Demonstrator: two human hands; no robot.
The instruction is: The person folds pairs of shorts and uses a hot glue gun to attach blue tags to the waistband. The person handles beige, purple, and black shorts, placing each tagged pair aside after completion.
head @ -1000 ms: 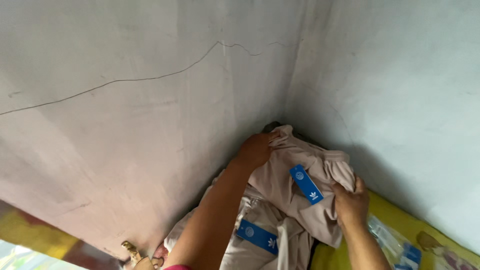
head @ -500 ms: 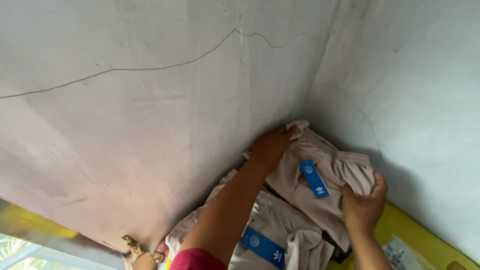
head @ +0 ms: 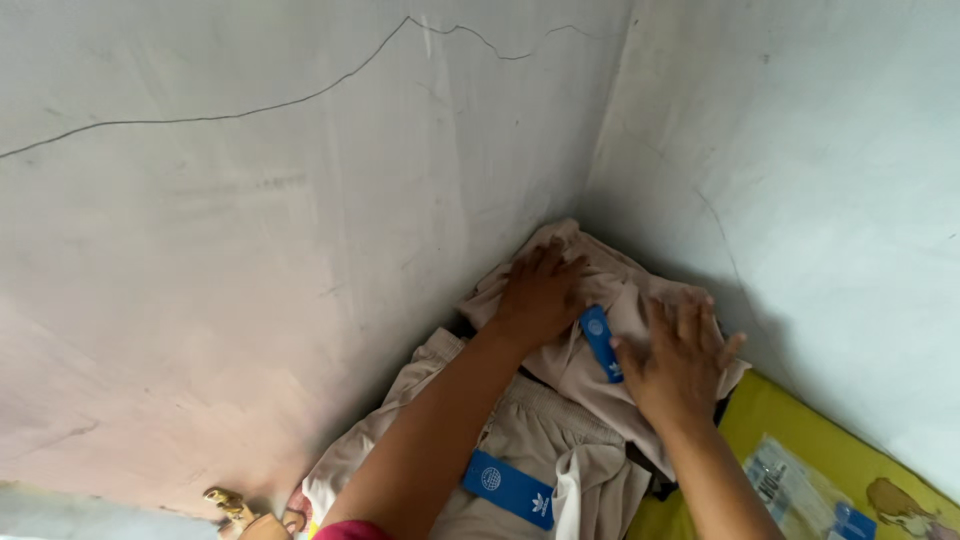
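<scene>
Both hands — left hand (head: 540,295) and right hand (head: 675,360) — lie open and flat on the beige shorts (head: 610,300), gripping nothing, pressing them into the wall corner (head: 600,170) at frame centre.

A pale grey plaster wall (head: 250,250) with a long thin crack is filling the left of the view, meeting a second, bluish-white wall (head: 800,150) at a corner. A yellow mat (head: 800,440) is lying along the foot of the right wall, and a clear plastic packet with printed paper inside (head: 790,480) is resting on it. A small brass-coloured metal piece (head: 228,503) is sitting low by the left wall, too small to identify.
</scene>
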